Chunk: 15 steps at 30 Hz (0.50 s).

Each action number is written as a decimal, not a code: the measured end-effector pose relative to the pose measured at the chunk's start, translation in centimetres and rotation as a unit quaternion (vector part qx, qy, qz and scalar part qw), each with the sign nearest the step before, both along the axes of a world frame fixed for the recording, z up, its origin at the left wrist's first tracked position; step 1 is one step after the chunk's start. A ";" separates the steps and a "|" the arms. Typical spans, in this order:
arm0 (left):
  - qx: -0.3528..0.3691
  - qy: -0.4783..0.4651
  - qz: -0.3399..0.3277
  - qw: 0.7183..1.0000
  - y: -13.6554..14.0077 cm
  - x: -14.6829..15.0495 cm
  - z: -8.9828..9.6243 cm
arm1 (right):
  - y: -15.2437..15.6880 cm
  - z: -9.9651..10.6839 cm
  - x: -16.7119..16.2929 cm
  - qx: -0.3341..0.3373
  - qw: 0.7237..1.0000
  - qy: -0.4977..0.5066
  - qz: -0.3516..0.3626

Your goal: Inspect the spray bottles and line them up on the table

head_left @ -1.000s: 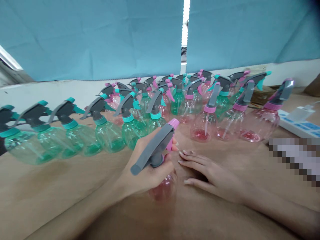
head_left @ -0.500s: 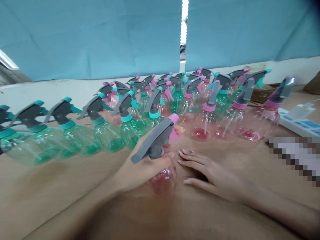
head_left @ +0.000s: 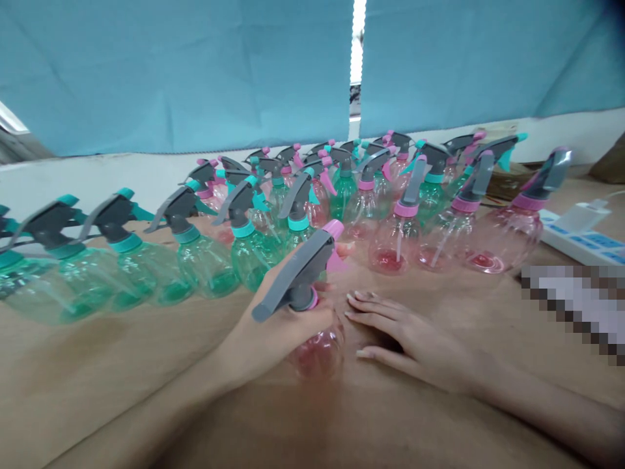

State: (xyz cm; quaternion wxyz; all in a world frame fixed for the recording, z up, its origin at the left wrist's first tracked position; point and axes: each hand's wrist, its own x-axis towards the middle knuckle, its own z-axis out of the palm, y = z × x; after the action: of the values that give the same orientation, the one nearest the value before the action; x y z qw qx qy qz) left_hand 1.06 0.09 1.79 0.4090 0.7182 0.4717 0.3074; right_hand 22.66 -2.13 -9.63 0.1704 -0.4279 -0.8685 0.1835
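Note:
My left hand point(head_left: 283, 319) is wrapped round the neck of a pink spray bottle point(head_left: 319, 352) with a grey head and a pink nozzle. The bottle stands in front of me, its head slanting up to the right. Part of its neck and trigger is hidden by my fingers. My right hand point(head_left: 405, 332) lies on the tabletop just right of the bottle, fingers stretched out, holding nothing. A green spray bottle point(head_left: 254, 257) stands beyond my left hand, and a pink spray bottle point(head_left: 393, 244) beyond my right.
Green spray bottles point(head_left: 131, 277) form a row at left. Several more pink and green bottles point(head_left: 344, 192) crowd the back. A white power strip point(head_left: 581, 238) with a plugged-in adapter point(head_left: 583, 215) sits at right, near a blurred-out patch. Blue sheeting point(head_left: 195, 71) hangs behind.
The held bottle's trigger has shifted slightly, with the fingers around it. My right hand stays in place on the table. The whole view has drifted slightly.

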 end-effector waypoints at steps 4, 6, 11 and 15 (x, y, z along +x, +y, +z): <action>-0.022 -0.011 0.003 1.000 0.1 -0.5 -0.5 | -0.1 0.1 0.0 0.001 1.000 0.025 -0.001; -0.018 -0.006 0.000 1.000 0.2 -0.7 -0.5 | -0.1 0.1 0.0 0.002 1.000 0.031 0.001; -0.010 -0.009 -0.022 1.000 0.0 -0.9 -0.2 | -0.1 -0.1 0.1 0.008 0.999 0.046 0.004; -0.007 0.017 0.034 0.999 -0.2 -1.1 -0.4 | -0.1 0.0 0.0 0.008 0.999 0.042 0.001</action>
State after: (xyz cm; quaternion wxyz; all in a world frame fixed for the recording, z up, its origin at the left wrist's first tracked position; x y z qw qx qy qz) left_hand -0.05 -0.12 1.39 0.3950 0.7044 0.5046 0.3053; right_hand 22.70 -2.23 -9.60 0.2096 -0.4175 -0.8625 0.1947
